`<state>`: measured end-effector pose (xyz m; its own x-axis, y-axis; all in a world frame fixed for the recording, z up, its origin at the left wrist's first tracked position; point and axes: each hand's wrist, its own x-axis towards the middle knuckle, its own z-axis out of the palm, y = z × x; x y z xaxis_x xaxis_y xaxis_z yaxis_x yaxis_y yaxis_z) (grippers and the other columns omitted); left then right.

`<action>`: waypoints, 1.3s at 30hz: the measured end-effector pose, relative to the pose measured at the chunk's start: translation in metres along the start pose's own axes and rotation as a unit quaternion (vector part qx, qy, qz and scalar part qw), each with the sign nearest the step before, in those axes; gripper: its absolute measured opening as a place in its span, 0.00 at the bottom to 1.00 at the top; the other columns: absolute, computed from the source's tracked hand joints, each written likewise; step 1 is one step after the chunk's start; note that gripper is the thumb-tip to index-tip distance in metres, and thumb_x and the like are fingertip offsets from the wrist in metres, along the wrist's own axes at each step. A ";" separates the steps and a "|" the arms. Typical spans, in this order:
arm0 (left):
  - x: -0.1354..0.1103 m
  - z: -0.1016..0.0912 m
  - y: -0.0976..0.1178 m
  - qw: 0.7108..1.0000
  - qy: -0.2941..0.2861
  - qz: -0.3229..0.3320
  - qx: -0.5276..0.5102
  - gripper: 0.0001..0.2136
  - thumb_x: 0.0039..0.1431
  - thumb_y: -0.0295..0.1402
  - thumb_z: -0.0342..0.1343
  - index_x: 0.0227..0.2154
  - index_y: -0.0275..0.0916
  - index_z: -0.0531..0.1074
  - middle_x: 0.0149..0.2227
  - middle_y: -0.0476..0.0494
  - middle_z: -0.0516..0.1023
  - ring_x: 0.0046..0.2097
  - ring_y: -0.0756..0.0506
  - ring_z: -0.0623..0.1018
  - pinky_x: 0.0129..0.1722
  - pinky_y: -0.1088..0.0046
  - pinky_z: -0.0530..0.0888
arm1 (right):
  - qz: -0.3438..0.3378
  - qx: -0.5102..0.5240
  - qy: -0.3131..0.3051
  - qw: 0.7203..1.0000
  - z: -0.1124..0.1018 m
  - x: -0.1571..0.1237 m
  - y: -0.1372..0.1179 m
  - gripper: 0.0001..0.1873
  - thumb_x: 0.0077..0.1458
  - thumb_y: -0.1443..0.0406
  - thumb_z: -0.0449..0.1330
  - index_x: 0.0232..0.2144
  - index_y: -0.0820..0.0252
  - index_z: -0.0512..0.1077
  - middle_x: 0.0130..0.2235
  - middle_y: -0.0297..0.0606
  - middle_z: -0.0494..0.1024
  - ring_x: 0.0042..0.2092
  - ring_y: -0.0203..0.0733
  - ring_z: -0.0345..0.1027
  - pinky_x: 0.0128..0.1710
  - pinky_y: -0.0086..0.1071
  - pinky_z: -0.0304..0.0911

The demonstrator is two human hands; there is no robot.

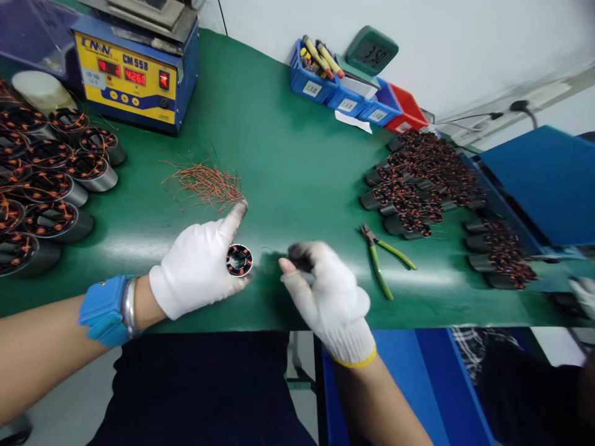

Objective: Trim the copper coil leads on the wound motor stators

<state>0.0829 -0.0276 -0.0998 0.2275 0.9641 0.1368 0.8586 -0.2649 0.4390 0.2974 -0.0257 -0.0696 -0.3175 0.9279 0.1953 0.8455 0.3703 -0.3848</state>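
Note:
My left hand [199, 263], in a white glove, is closed round a small wound stator [239, 260] with copper coils, its forefinger stretched out above it. Just to the right, my gloved right hand [325, 291] is pinched, thumb against fingers, on a thin wire end that I can barely make out. Both hands hover over the near edge of the green bench mat [288, 155]. A blue wrist strap [103, 308] sits on my left wrist.
Rows of stators [41, 179] lie at the left, a dark heap of them [418, 186] at the right. Copper wire clippings [204, 183] lie behind my left hand. Green-handled cutters [383, 260] rest right of my right hand. A yellow and blue machine [132, 74] and blue bins [325, 87] stand behind.

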 end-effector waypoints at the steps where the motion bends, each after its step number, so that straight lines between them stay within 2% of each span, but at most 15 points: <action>1: -0.002 -0.002 -0.002 1.000 0.003 0.001 -0.017 0.52 0.43 0.49 0.61 0.66 0.33 0.41 0.44 0.35 0.75 0.42 0.35 0.78 0.40 0.60 0.73 | -0.029 0.034 0.033 0.998 -0.002 0.004 0.001 0.20 0.58 0.55 0.57 0.48 0.60 0.67 0.46 0.47 0.75 0.44 0.48 0.71 0.42 0.39 0.64; 3: -0.006 -0.006 -0.007 0.999 0.012 0.012 -0.048 0.60 0.35 0.52 0.66 0.66 0.36 0.38 0.53 0.30 0.69 0.51 0.31 0.74 0.47 0.54 0.72 | -0.104 0.074 0.052 0.990 -0.002 0.016 0.002 0.32 0.55 0.54 0.59 0.57 0.62 0.60 0.56 0.54 0.68 0.55 0.54 0.64 0.53 0.46 0.61; 4: -0.008 -0.009 -0.009 0.998 0.016 0.022 -0.062 0.62 0.33 0.52 0.67 0.67 0.37 0.36 0.58 0.28 0.65 0.55 0.28 0.70 0.50 0.51 0.71 | -0.142 0.079 0.030 0.986 0.001 0.023 0.001 0.32 0.54 0.54 0.60 0.57 0.62 0.61 0.56 0.54 0.67 0.57 0.55 0.62 0.55 0.48 0.59; 7: -0.010 -0.011 -0.014 0.992 0.001 0.065 -0.108 0.55 0.42 0.45 0.65 0.67 0.42 0.35 0.61 0.31 0.64 0.58 0.30 0.69 0.54 0.50 0.69 | -0.197 0.109 -0.087 0.971 0.012 0.038 -0.003 0.10 0.58 0.59 0.56 0.39 0.58 0.70 0.42 0.44 0.76 0.48 0.49 0.68 0.56 0.48 0.58; 8: -0.010 -0.010 -0.014 0.990 -0.012 0.075 -0.122 0.50 0.47 0.42 0.63 0.67 0.42 0.36 0.58 0.33 0.68 0.55 0.33 0.72 0.52 0.53 0.70 | -0.200 0.130 -0.113 0.965 0.016 0.041 -0.004 0.07 0.60 0.61 0.54 0.33 0.57 0.69 0.36 0.40 0.76 0.43 0.45 0.70 0.56 0.47 0.58; 10: -0.008 -0.007 -0.014 0.987 -0.035 0.082 -0.137 0.43 0.52 0.37 0.59 0.66 0.41 0.41 0.50 0.38 0.75 0.48 0.37 0.76 0.47 0.58 0.73 | -0.195 0.174 -0.129 0.957 0.021 0.042 -0.004 0.11 0.61 0.64 0.52 0.25 0.56 0.65 0.31 0.36 0.75 0.37 0.40 0.70 0.57 0.45 0.58; 17: -0.002 -0.004 -0.009 0.988 -0.036 0.075 -0.129 0.37 0.55 0.38 0.57 0.65 0.35 0.48 0.44 0.40 0.78 0.43 0.41 0.78 0.43 0.65 0.73 | -0.228 0.188 -0.085 0.952 0.022 0.028 0.000 0.08 0.58 0.68 0.53 0.27 0.55 0.63 0.34 0.40 0.76 0.39 0.40 0.71 0.59 0.48 0.58; 23: 0.000 -0.008 -0.008 0.993 -0.040 0.060 -0.092 0.37 0.52 0.40 0.59 0.64 0.37 0.53 0.45 0.40 0.78 0.44 0.40 0.78 0.44 0.64 0.73 | -0.211 0.121 -0.100 0.965 0.017 0.017 0.013 0.07 0.57 0.68 0.54 0.27 0.55 0.63 0.33 0.37 0.76 0.38 0.40 0.71 0.58 0.49 0.59; 26: 0.002 -0.009 -0.010 0.992 -0.067 0.046 -0.093 0.40 0.49 0.42 0.60 0.64 0.37 0.53 0.54 0.38 0.74 0.51 0.38 0.76 0.48 0.65 0.73 | -0.196 0.048 -0.018 0.979 0.001 0.016 0.013 0.02 0.57 0.65 0.56 0.34 0.55 0.68 0.37 0.41 0.76 0.43 0.47 0.71 0.57 0.53 0.58; 28: 0.003 -0.008 -0.012 0.992 -0.084 0.044 -0.083 0.40 0.48 0.41 0.60 0.65 0.39 0.53 0.58 0.38 0.71 0.54 0.38 0.75 0.50 0.65 0.72 | -0.221 0.024 0.026 0.975 -0.006 0.016 0.007 0.19 0.55 0.56 0.59 0.47 0.57 0.67 0.47 0.48 0.74 0.54 0.57 0.65 0.60 0.59 0.51; 30: 0.002 -0.006 -0.013 0.993 -0.086 0.049 -0.069 0.38 0.49 0.39 0.59 0.64 0.40 0.54 0.58 0.40 0.71 0.54 0.38 0.75 0.51 0.65 0.72 | -0.253 0.016 -0.001 0.967 -0.002 0.016 0.000 0.35 0.51 0.47 0.60 0.55 0.58 0.63 0.55 0.52 0.69 0.61 0.64 0.56 0.63 0.63 0.41; 31: 0.002 -0.005 -0.014 0.993 -0.083 0.052 -0.065 0.38 0.50 0.39 0.59 0.64 0.40 0.55 0.57 0.40 0.72 0.54 0.38 0.75 0.51 0.65 0.72 | -0.261 0.014 -0.027 0.965 0.003 0.016 -0.003 0.36 0.51 0.46 0.59 0.56 0.59 0.63 0.55 0.52 0.70 0.61 0.65 0.55 0.63 0.64 0.38; 33: 0.002 -0.004 -0.014 0.994 -0.071 0.057 -0.063 0.37 0.51 0.43 0.59 0.63 0.38 0.56 0.55 0.38 0.73 0.52 0.38 0.76 0.49 0.65 0.73 | -0.249 0.009 -0.062 0.966 0.018 0.015 -0.006 0.27 0.55 0.50 0.57 0.51 0.61 0.67 0.50 0.51 0.74 0.58 0.60 0.60 0.63 0.63 0.38; 36: 0.000 -0.004 -0.013 0.994 -0.073 0.061 -0.055 0.35 0.53 0.45 0.57 0.62 0.37 0.58 0.53 0.37 0.75 0.49 0.38 0.77 0.47 0.64 0.74 | -0.238 0.032 -0.065 0.969 0.035 0.015 -0.001 0.11 0.61 0.59 0.53 0.39 0.59 0.70 0.40 0.45 0.77 0.51 0.50 0.69 0.63 0.58 0.44; 39: -0.002 -0.007 -0.009 0.995 -0.056 0.072 -0.046 0.36 0.50 0.45 0.60 0.60 0.35 0.60 0.52 0.35 0.74 0.49 0.36 0.76 0.47 0.60 0.73 | -0.254 0.077 -0.068 0.962 0.038 0.016 0.004 0.08 0.61 0.64 0.51 0.34 0.58 0.69 0.38 0.42 0.78 0.47 0.44 0.71 0.64 0.55 0.45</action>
<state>0.0715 -0.0270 -0.0976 0.3988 0.9109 0.1058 0.7688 -0.3950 0.5029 0.2791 -0.0076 -0.1021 -0.7356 0.6179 0.2777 0.4950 0.7701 -0.4025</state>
